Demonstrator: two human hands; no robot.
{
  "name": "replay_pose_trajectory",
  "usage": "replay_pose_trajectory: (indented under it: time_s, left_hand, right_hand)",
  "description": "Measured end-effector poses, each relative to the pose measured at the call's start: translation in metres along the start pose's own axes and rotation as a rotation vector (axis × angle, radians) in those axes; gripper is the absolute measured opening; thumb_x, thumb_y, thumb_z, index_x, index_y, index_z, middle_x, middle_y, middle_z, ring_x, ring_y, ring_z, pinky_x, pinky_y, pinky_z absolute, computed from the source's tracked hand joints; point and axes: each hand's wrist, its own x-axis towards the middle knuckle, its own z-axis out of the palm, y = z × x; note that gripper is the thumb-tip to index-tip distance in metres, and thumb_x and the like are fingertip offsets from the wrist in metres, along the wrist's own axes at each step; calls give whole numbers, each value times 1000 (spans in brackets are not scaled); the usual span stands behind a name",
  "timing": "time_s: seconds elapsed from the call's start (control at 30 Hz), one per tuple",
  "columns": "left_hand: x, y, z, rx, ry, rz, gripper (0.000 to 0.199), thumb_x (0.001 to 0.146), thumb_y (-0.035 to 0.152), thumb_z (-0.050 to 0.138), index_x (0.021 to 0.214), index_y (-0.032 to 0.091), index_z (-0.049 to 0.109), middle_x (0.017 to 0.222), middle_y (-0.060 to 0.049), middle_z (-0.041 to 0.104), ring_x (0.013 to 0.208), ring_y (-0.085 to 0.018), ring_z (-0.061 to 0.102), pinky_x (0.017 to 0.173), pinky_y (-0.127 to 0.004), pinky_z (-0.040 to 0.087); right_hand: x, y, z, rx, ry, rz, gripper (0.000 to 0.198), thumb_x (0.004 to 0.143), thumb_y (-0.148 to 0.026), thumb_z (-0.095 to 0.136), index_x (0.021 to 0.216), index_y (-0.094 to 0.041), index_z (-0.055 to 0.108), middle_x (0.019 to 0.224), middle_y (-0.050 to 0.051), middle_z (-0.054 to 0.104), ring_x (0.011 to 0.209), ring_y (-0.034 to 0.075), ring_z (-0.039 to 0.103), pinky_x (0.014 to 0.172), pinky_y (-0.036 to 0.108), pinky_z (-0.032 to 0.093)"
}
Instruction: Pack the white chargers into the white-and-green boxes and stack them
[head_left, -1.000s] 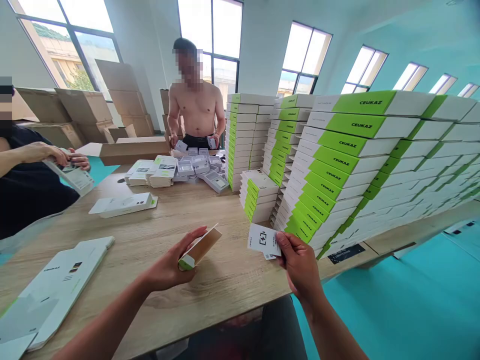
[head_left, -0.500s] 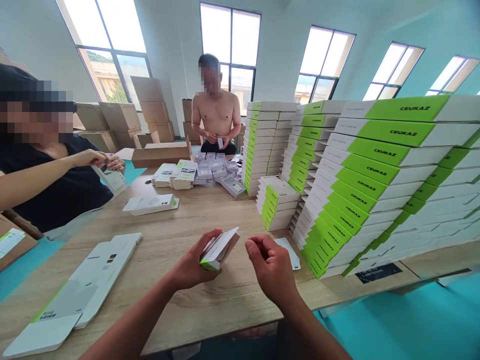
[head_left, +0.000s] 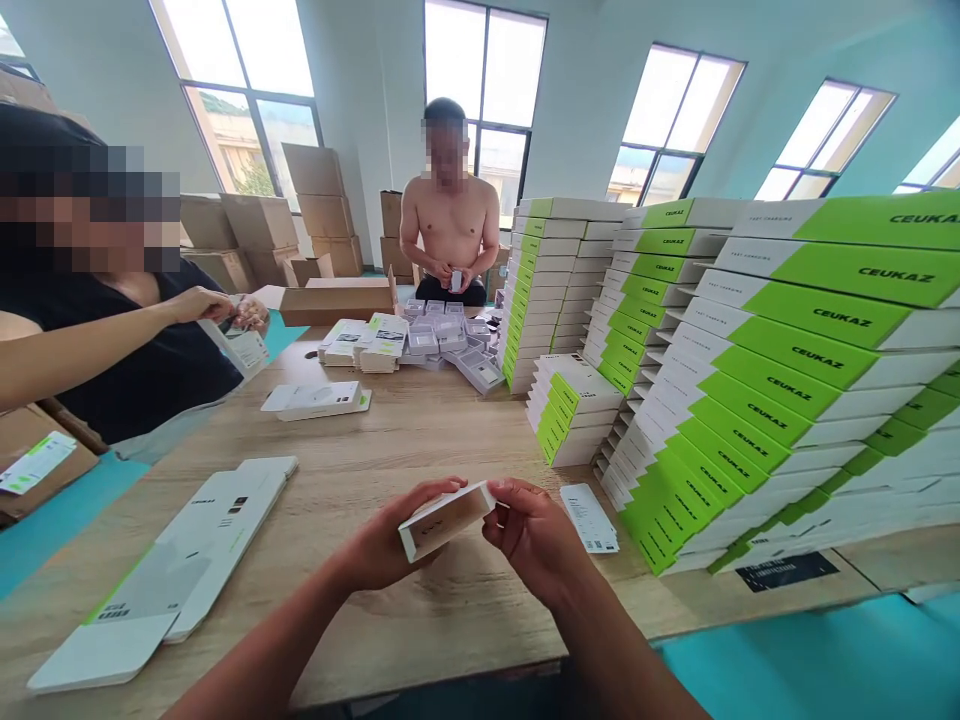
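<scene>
A small white cardboard box (head_left: 444,522) is held above the table, its open end tilted towards me so that its inside shows. My left hand (head_left: 381,545) is wrapped around the box's left side and back. At the box's right corner, the thumb and fingers of my right hand (head_left: 534,535) pinch the edge. Just right of that hand lies a white printed card (head_left: 589,518). Flattened white and green cartons (head_left: 180,560) lie on the table at left.
Tall stacks of white and green boxes (head_left: 780,390) stand on the right of the table (head_left: 330,500). Farther back are a pile of plastic trays (head_left: 442,340), stacked printed cartons (head_left: 367,342) and an open brown box (head_left: 337,300). One person (head_left: 450,225) sits opposite, another (head_left: 127,330) at left.
The box has turned so its open end faces me. My right hand, earlier apart from it, has moved in and gripped its right corner. The view has shifted slightly left.
</scene>
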Motion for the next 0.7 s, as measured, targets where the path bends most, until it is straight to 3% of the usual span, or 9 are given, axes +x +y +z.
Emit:
replay_pose_trajectory:
  time_s: [0.07, 0.1, 0.2, 0.3, 0.4, 0.5, 0.57, 0.63, 0.7]
  left_hand:
    - [-2, -1, 2, 33, -26, -34, 73, 82, 18, 67, 150, 26, 43, 148, -10, 58, 135, -28, 56, 115, -45, 44]
    - [-2, -1, 4, 52, -21, -53, 77, 80, 17, 67, 152, 26, 41, 148, -9, 58, 136, -28, 55, 116, -45, 43]
    - [4, -1, 10, 138, 91, -105, 79, 78, 14, 65, 153, 25, 40, 153, -10, 53, 140, -30, 51, 119, -48, 39]
    - [12, 1, 14, 211, 211, -96, 78, 78, 11, 64, 151, 26, 42, 153, -12, 51, 140, -31, 49, 119, -50, 40]
    - [15, 6, 13, 245, 290, -70, 73, 80, 9, 60, 149, 27, 43, 147, -13, 53, 136, -32, 51, 115, -51, 44]
    - [11, 7, 4, 291, 346, -97, 75, 82, 12, 62, 151, 29, 39, 148, -14, 49, 137, -34, 49, 114, -53, 45]
    - [8, 4, -3, 323, 366, -114, 77, 83, 15, 66, 152, 30, 36, 151, -14, 46, 139, -35, 46, 114, -54, 44]
    - [5, -4, -11, 344, 389, -118, 78, 83, 17, 66, 153, 30, 34, 151, -14, 46, 141, -35, 45, 114, -54, 44]
    - [4, -17, -19, 343, 427, -124, 77, 83, 17, 65, 153, 29, 35, 151, -13, 47, 141, -35, 46, 115, -53, 43]
  right_hand:
    - [6, 4, -1, 7, 26, 11, 33, 65, -40, 88, 72, -18, 66, 68, -2, 58, 57, 10, 50, 55, 24, 45]
    - [6, 6, -1, -50, 80, -66, 33, 69, -44, 85, 75, -18, 65, 69, -2, 58, 57, 10, 50, 56, 24, 46]
    - [-6, 17, 3, -449, 254, -516, 27, 85, -49, 72, 89, -22, 69, 80, 2, 64, 66, 15, 55, 60, 28, 50]
    - [-19, 34, 14, -951, 134, -979, 13, 90, -34, 70, 101, -28, 69, 89, 4, 68, 76, 20, 62, 66, 33, 53]
    - [-15, 47, 25, -1148, 71, -1291, 19, 94, -16, 64, 107, -30, 65, 86, 4, 69, 74, 20, 64, 67, 34, 54]
    - [-2, 51, 31, -1062, 211, -1294, 23, 94, -23, 67, 115, -27, 60, 93, 7, 68, 76, 21, 65, 62, 33, 55]
    - [6, 52, 31, -1077, 206, -1267, 19, 94, -21, 65, 112, -27, 62, 90, 6, 67, 74, 20, 65, 59, 31, 53]
    - [16, 52, 27, -1224, 60, -1358, 21, 95, -14, 61, 109, -28, 66, 85, 4, 68, 71, 19, 64, 61, 31, 52]
    - [37, 48, 24, -1391, -177, -1439, 24, 94, -15, 61, 111, -30, 69, 84, 3, 71, 73, 19, 66, 67, 34, 53]
